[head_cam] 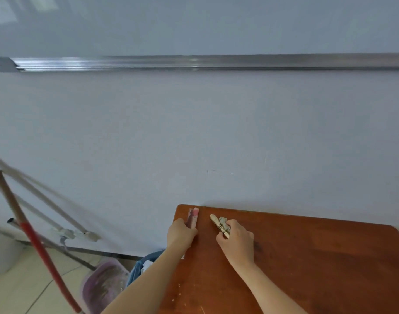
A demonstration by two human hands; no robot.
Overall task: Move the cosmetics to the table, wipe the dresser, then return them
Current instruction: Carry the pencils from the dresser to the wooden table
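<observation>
At the table's [307, 257] far left corner, the left hand [180, 234] gripped a pink tube [193, 217]. Near it, the right hand [237, 241] held a cream tube [216, 222] and a crumpled cloth [224, 223].

Dark print on the cream tube [217, 223]; too blurred to read.

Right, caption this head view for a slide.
Left hand holds a pink tube, right hand a cream tube, on the wooden surface.
</observation>
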